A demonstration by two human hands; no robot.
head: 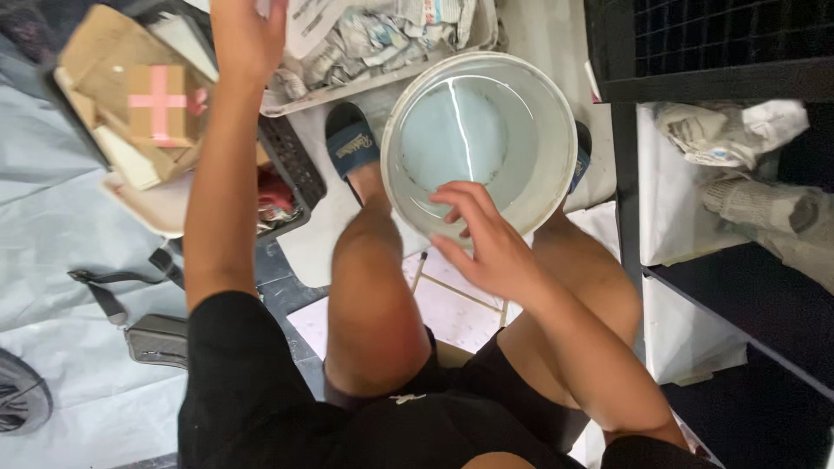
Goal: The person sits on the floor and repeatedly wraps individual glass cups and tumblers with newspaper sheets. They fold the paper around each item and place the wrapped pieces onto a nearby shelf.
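- The white bucket (479,139) sits on the floor between the person's feet, directly under and ahead of the right hand (482,239); it holds clear water close to its rim.
- The right hand hovers at the bucket's near rim, fingers loosely spread and curled, holding nothing; the fingertips look to be at or just above the water, though contact cannot be told.
- The left hand (248,35) reaches up and away to the far left, at the tray of crumpled newspaper (382,39); its fingers run past the top edge, so its grip cannot be told.
- Risk: with water this high, a knock from a knee or the blue slipper (350,143) just left of the bucket would likely slop water over the rim onto the floor sheets.
- Risk: the left arm crosses above the dark crate (291,165) of cardboard and paper scraps (130,95); a dropped sheet could land in the water.
- Edges: the black shelf frame (624,156) stands close on the right-hand side, leaving little room there; wrapped bundles (738,130) fill its shelves.
- Open room lies to the left of the left arm, over the pale floor sheet (52,234), apart from a strap and small bag (156,339) lying there.
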